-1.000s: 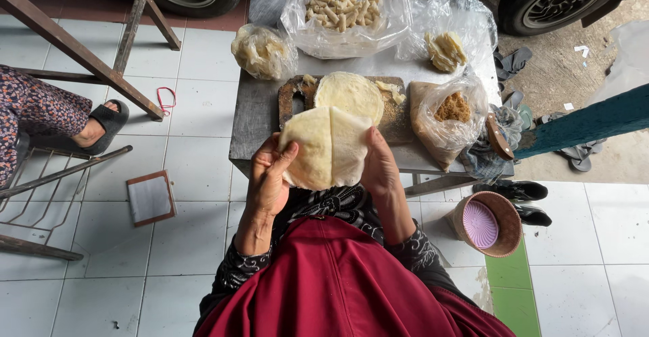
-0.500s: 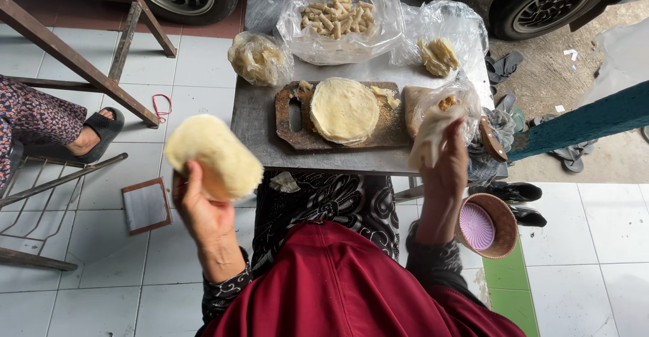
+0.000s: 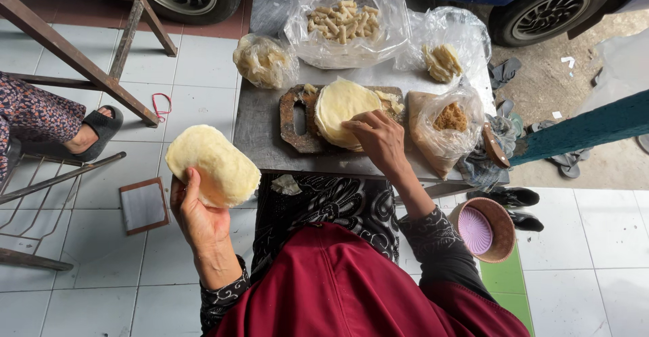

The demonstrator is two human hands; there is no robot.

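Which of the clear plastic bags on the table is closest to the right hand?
The open clear plastic bag of brown shredded filling, just right of the right hand at the table's near right corner. The other three bags lie along the far edge.

Four plastic bags (image 3: 346,19) (all filled), two car wheels (image 3: 553,14), one wooden board (image 3: 297,122).

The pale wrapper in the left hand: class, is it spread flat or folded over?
Folded over. The wrapper curls into a rounded, doubled shape in the left hand, unlike the flat round stack on the board.
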